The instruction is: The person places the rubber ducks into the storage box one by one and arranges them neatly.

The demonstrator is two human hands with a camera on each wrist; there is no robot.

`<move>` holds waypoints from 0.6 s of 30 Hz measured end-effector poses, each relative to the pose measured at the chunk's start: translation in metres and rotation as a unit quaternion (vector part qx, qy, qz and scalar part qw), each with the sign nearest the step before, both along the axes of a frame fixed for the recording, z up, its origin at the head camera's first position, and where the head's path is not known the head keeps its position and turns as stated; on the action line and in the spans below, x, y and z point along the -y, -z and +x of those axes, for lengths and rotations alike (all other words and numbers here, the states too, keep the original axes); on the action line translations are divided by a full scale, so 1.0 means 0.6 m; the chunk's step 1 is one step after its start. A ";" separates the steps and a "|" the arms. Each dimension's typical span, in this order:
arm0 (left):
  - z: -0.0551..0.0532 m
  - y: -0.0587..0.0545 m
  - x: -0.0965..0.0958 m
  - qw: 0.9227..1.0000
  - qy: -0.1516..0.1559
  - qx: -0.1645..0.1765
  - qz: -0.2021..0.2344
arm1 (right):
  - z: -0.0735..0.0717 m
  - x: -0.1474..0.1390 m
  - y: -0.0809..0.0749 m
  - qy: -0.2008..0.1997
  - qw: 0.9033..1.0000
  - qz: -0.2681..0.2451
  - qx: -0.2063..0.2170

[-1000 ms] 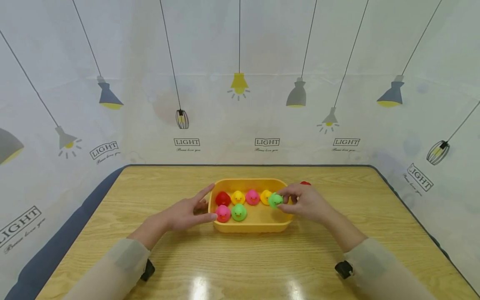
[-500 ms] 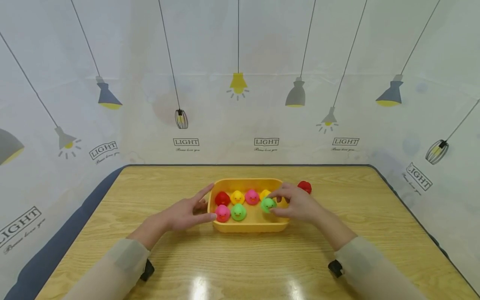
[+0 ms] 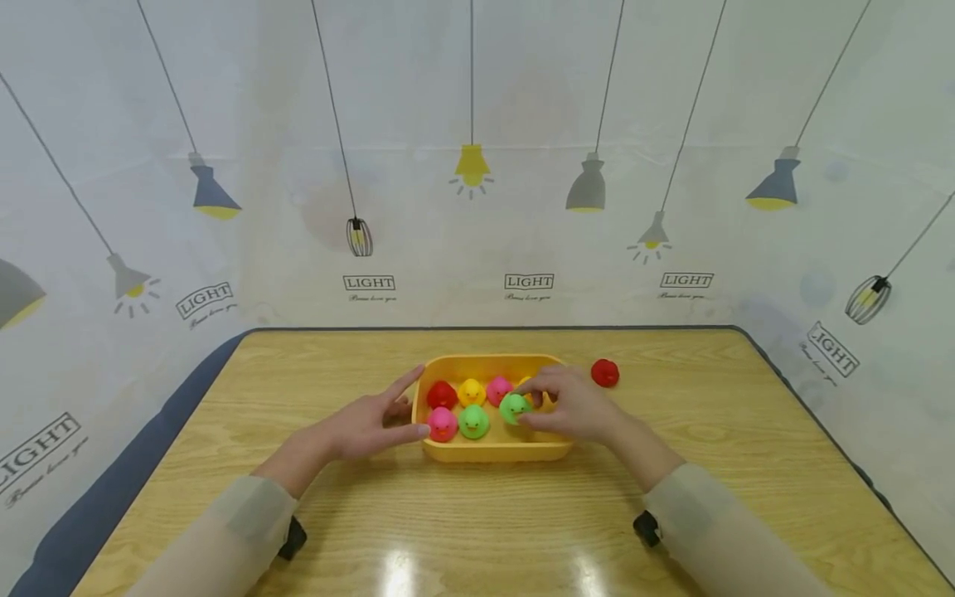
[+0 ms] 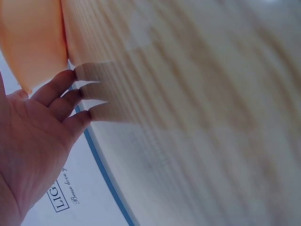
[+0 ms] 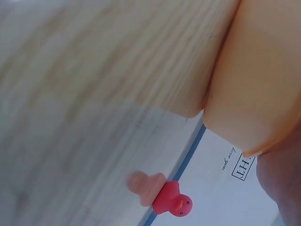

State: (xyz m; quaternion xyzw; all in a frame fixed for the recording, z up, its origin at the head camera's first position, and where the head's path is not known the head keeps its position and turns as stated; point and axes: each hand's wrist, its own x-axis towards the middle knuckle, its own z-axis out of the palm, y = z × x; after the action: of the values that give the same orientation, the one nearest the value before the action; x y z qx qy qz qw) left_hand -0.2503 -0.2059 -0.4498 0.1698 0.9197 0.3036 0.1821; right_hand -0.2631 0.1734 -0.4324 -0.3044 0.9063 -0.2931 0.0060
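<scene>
In the head view my right hand (image 3: 570,405) pinches a green rubber duck (image 3: 515,408) between thumb and fingers, over the inside of the yellow tray (image 3: 492,453). My left hand (image 3: 369,427) lies at the tray's left end, index finger and thumb stretched along its rim. Inside, the back row has a red duck (image 3: 442,395), a yellow duck (image 3: 472,393), a pink duck (image 3: 498,390) and another yellow one mostly hidden by the right hand. At the front left sit a pink duck (image 3: 442,424) and a second green duck (image 3: 473,422).
A lone red duck (image 3: 605,373) stands on the wooden table (image 3: 477,514) to the right of the tray; the right wrist view shows it too. Behind the table hangs a cloth (image 3: 418,182) printed with lamps.
My right hand has carried the green duck leftward across the tray, towards the other green duck. The red duck on the table has come fully into sight. My left hand keeps its place.
</scene>
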 end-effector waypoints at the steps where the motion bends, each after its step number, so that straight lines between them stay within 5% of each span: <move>1: 0.000 0.000 0.000 1.000 0.001 0.000 0.000 | -0.001 0.001 0.001 0.001 1.000 -0.001 0.004; 18: -0.001 -0.001 -0.001 1.000 0.007 -0.002 -0.001 | -0.007 0.012 0.013 0.004 0.997 0.075 0.026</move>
State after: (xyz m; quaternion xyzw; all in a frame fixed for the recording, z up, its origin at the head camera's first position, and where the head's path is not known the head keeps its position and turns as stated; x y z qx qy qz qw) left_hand -0.2511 -0.2054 -0.4494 0.1763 0.9191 0.3016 0.1824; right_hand -0.2674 0.1663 -0.4399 -0.2917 0.9264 -0.2326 0.0515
